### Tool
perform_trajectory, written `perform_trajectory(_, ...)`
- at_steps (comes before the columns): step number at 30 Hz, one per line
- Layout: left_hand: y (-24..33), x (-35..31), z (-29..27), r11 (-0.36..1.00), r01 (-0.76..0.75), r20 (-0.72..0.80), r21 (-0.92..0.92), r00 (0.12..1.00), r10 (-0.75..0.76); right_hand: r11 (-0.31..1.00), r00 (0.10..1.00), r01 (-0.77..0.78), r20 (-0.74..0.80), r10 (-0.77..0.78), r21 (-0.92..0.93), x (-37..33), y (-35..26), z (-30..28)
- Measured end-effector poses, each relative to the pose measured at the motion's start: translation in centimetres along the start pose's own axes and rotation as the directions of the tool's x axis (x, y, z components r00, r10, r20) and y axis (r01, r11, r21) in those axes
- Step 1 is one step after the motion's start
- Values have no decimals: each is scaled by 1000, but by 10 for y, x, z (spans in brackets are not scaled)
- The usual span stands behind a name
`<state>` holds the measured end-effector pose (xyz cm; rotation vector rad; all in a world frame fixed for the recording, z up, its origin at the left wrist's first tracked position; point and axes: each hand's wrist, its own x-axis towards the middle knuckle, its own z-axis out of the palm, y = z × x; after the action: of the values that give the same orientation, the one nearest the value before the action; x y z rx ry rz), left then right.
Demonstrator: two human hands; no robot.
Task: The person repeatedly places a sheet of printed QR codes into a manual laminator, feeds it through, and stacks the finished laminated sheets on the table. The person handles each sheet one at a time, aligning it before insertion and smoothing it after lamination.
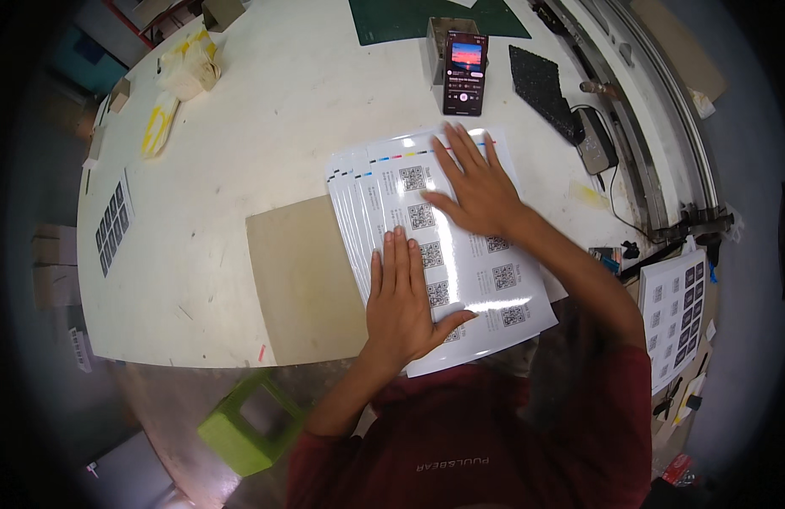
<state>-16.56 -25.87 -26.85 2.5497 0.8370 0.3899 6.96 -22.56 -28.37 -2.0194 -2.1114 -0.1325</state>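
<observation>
A fanned stack of glossy white printed sheets (486, 288) with rows of small square code patterns lies on a white table (265, 127). My left hand (402, 301) presses flat on the stack's lower left part, fingers together, thumb spread. Flat on the upper middle of the sheets rests my right hand (477, 182), its fingers spread. Neither hand grips anything. A brown cardboard sheet (299, 276) lies under the stack's left side.
A phone (465, 72) with a lit screen leans upright against a small box behind the sheets. A black foam pad (541, 85) and a grey device with cable (596, 144) lie at right. More printed sheets (682, 310) sit at far right, another (112, 225) at left. A green stool (248, 420) stands below the table edge.
</observation>
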Motion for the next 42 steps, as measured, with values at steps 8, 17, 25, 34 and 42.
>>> perform_trajectory(8,0,-1,0,1000,-7,67,25,998,5,954,914,162,326,-241,251,-122,-28,-52)
perform_trajectory(17,10,6,1,982,-14,82,190,997,-2,986,987,-160,-7,161,45,-48,33,9)
perform_trajectory(25,42,16,13,896,97,146,434,974,-176,918,965,-212,222,141,336,-228,-57,-63)
perform_trajectory(34,-16,193,40,915,-112,100,387,992,79,919,974,-201,171,150,340,-225,-58,-64)
perform_trajectory(42,-98,199,-41,927,265,332,267,877,-346,287,587,-386,-7,810,877,-323,-110,-31)
